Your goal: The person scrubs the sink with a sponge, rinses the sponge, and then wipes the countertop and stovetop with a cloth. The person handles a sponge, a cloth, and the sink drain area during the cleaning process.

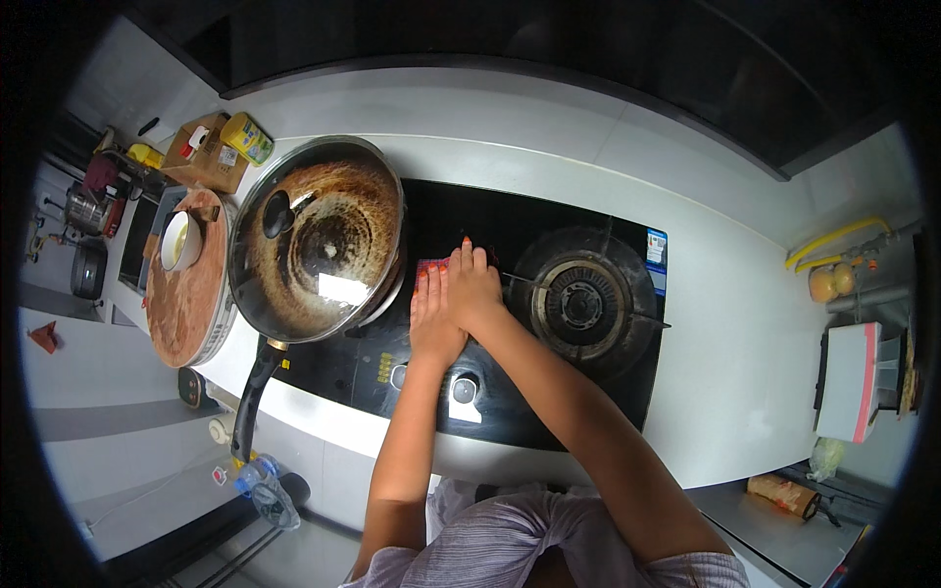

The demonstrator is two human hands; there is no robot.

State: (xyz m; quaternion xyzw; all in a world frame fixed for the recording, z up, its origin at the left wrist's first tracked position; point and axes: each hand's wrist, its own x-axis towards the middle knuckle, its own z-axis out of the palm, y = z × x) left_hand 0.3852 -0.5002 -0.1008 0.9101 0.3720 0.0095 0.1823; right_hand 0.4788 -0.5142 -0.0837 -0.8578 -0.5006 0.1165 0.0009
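Observation:
My left hand [430,320] lies flat over a black glass gas cooktop [507,213], its fingers pinning a red and blue checkered cloth [431,263]. Most of that cloth is hidden under the fingers. My right hand [474,287] is pressed flat against the left one and partly overlaps it; whether it also holds the cloth is hidden. On its right is the uncovered gas burner [581,305]. Left of both hands, a wok with a glass lid [323,242] sits over the other burner, its black handle [256,397] pointing toward the front edge. Two control knobs [464,389] are near my wrists.
A round wooden chopping board [184,316] carries a white bowl [181,241] at left. Behind it are a cardboard box [206,165] and a yellow canister [247,138]. A yellow gas hose [838,242] runs along the right wall. A dark range hood [514,37] hangs overhead.

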